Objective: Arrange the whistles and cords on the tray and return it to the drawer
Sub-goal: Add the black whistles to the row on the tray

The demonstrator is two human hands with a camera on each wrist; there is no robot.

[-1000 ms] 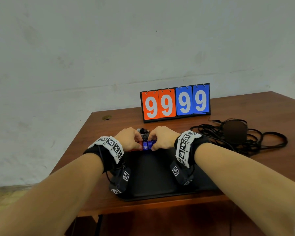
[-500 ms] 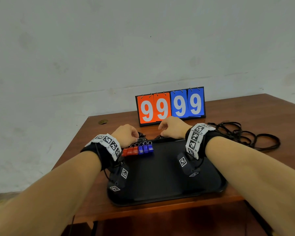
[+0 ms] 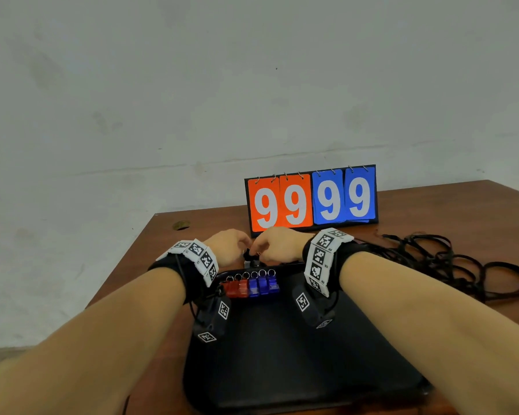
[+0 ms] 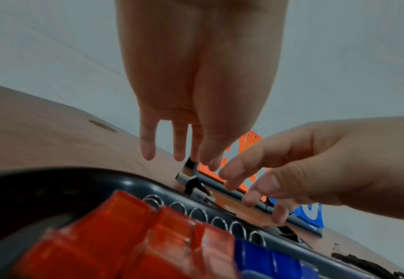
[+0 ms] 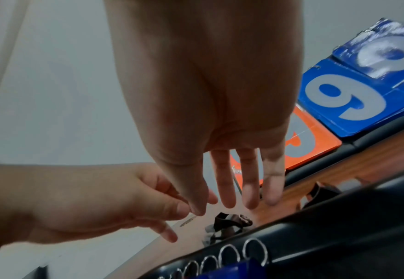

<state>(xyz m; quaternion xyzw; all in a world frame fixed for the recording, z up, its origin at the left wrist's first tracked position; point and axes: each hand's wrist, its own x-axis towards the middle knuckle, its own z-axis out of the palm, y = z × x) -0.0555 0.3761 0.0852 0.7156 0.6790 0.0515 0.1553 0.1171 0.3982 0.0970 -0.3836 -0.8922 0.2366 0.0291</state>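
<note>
Whistles (image 3: 250, 287), three red and three blue, sit rowed at the tray's (image 3: 282, 369) far-left edge, so I bring left hand (image 3: 226, 247) and right hand (image 3: 277, 244), loose-fingered, empty, over black clips (image 5: 229, 223) beyond.

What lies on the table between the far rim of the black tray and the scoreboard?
A small dark cluster of clips lies there beyond the tray rim, before the scoreboard; both hands hover over it. The right wrist view shows it best.
</note>
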